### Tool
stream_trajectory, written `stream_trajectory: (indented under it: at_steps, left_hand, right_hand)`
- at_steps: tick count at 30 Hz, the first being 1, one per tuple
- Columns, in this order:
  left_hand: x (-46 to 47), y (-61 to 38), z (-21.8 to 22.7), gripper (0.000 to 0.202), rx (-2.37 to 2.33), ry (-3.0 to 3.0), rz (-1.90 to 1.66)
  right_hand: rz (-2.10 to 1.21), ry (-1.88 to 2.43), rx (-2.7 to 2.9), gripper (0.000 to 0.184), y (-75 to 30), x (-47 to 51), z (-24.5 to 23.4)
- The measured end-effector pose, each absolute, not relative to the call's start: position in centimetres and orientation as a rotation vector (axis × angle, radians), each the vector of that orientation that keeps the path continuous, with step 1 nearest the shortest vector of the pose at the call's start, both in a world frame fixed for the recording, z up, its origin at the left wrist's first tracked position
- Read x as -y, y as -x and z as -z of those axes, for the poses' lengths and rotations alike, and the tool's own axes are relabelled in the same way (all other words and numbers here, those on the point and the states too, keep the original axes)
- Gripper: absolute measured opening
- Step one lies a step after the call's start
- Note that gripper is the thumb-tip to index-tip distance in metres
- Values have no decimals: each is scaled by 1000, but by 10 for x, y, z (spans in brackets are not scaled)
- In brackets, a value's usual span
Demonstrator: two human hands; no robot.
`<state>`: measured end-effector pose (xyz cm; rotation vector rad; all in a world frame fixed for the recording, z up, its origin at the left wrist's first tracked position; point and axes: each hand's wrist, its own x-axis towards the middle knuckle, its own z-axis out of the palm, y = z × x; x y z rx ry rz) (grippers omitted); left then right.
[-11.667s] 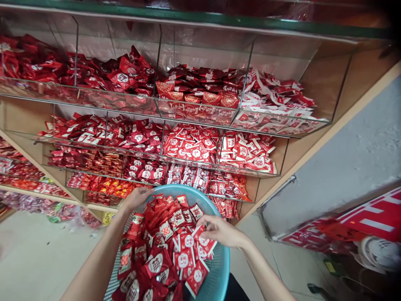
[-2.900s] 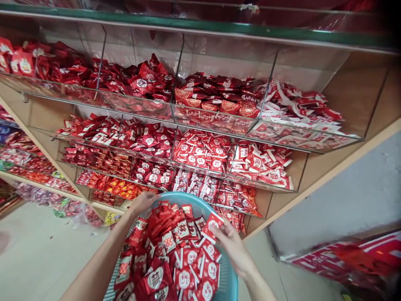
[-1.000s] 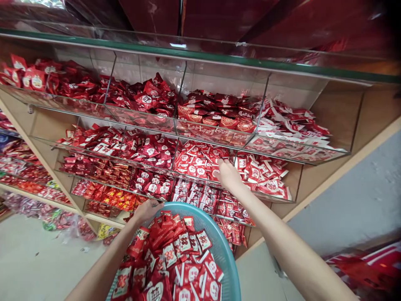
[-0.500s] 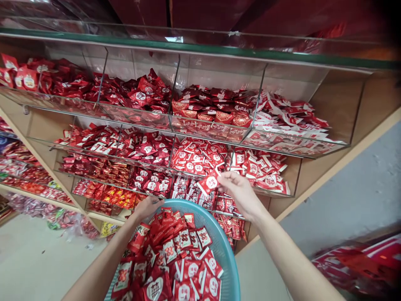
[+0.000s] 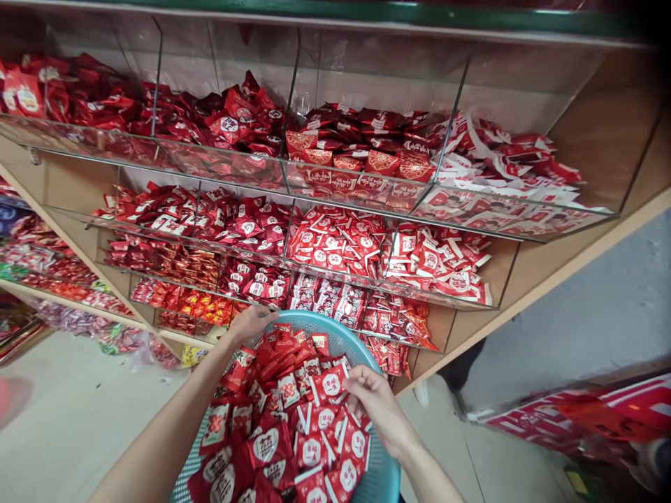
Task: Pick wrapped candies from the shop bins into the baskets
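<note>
A round teal plastic basket (image 5: pixel 385 447) stands below the shelves, heaped with red candy packets (image 5: pixel 267 447) bearing white prints. On its far left rim rests my left hand (image 5: pixel 254 323), fingers closed over the edge. My right hand (image 5: pixel 370 398) is over the right part of the basket, pinching a red candy packet (image 5: pixel 330 384) with a white round label between thumb and fingers. That packet is just above the others; whether it touches them I cannot tell.
A wooden shelf unit with glass dividers (image 5: pixel 296 91) holds several compartments of red wrapped packets (image 5: pixel 335 241). Its slanted wooden side panel (image 5: pixel 472 342) runs along the right, beside a grey wall (image 5: pixel 592 300). Red packaging (image 5: pixel 556 419) lies at the lower right on the tiled floor (image 5: pixel 131 405).
My right hand has come down from the shelf front to over the basket, bringing the packet along. My left hand stays on the rim. The view has shifted slightly downward.
</note>
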<state>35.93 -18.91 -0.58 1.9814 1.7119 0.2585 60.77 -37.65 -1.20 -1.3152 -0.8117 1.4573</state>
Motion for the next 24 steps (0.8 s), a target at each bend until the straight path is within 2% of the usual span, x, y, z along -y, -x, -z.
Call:
stream_trajectory:
  at_steps: [10, 19, 21, 24]
  left_hand:
    - [195, -360, 5, 45, -1707, -1978, -282]
    - [198, -352, 6, 44, -1750, -1927, -290]
    - [197, -349, 9, 44, -1743, -1920, -303]
    - [195, -345, 12, 45, -1737, -1917, -307]
  right_hand:
    - [-1511, 1364, 812, 33, -593, 389, 12]
    - [-1560, 1469, 1241, 26, -590, 390, 32]
    - [-1503, 1509, 1321, 21, -587, 390, 34]
    - [-1193, 1574, 1523, 15, -589, 387, 17]
